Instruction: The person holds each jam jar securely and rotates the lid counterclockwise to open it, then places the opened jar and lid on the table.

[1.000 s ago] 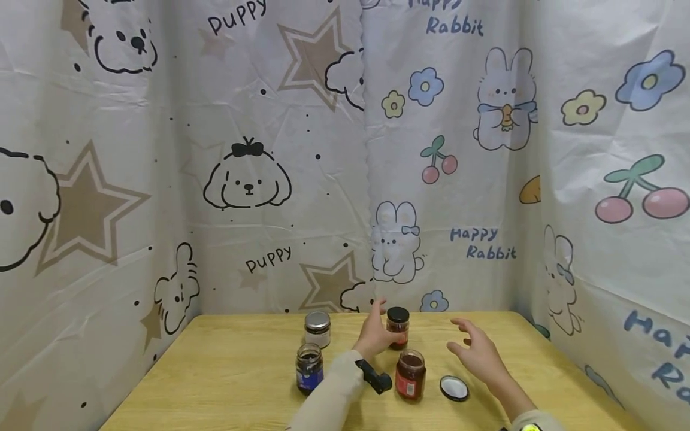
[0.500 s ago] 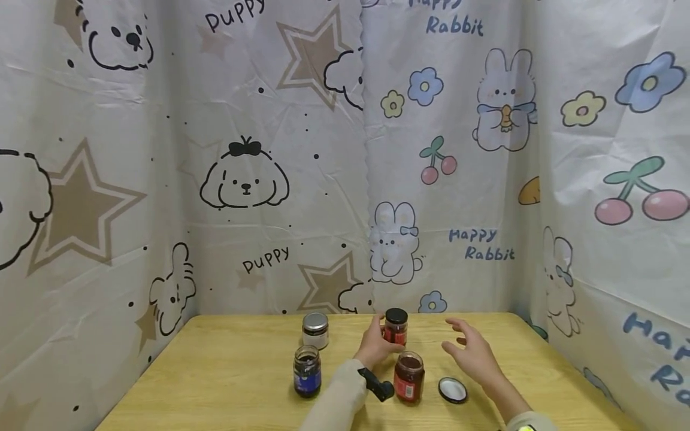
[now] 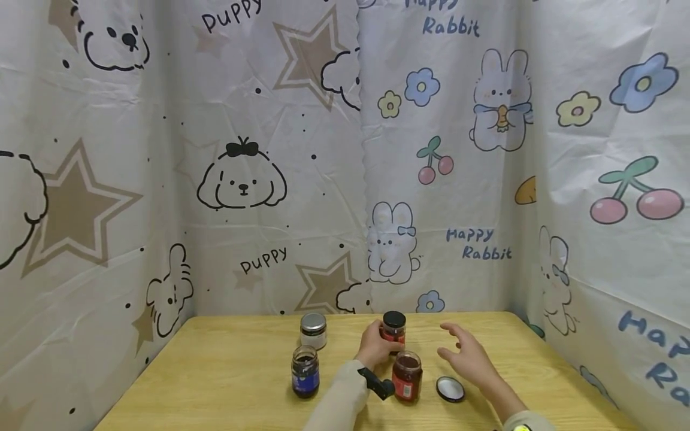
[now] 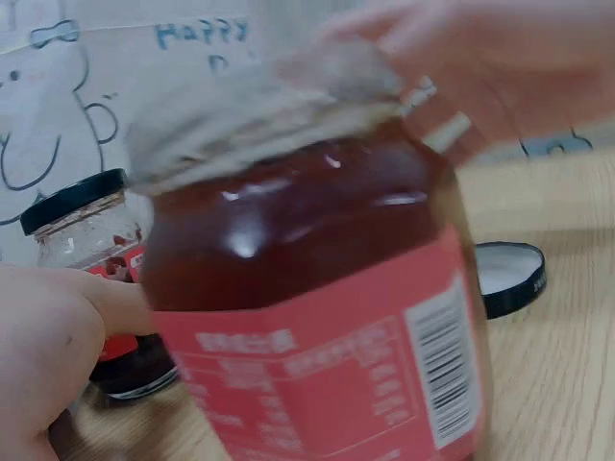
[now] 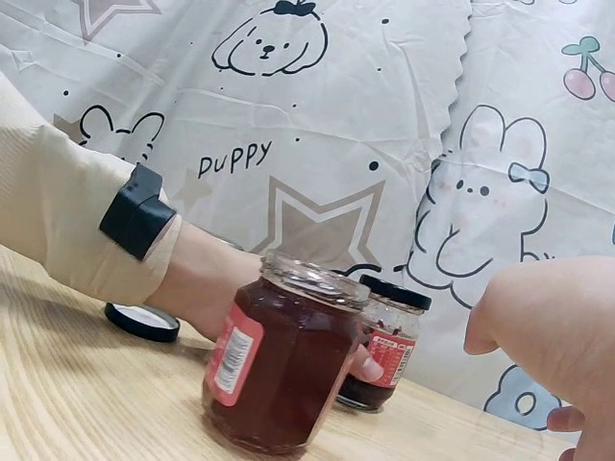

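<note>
My left hand (image 3: 375, 347) grips a black-lidded jar (image 3: 395, 323) with a red label, its thumb across the front. The jar stands upright at the back of the table. In front of it stands a larger open jar (image 3: 406, 377) of dark red-brown contents, also red-labelled; it fills much of the left wrist view. My right hand (image 3: 468, 359) hovers to the right of both jars, holding nothing, its fingers spread and slightly bent. Below it, a black-rimmed lid (image 3: 450, 389) lies with its white inside up.
Left of my left arm stands an open jar (image 3: 305, 372) with a blue label. Behind it is a silver-lidded jar (image 3: 314, 330). In the right wrist view a dark-rimmed lid (image 5: 142, 322) lies beyond my left forearm. Patterned curtains (image 3: 242, 239) enclose the table (image 3: 215, 383).
My left hand has come down around the black-lidded jar and now grips it; earlier its fingers were spread beside it. The right hand has barely moved. The head view has shifted slightly.
</note>
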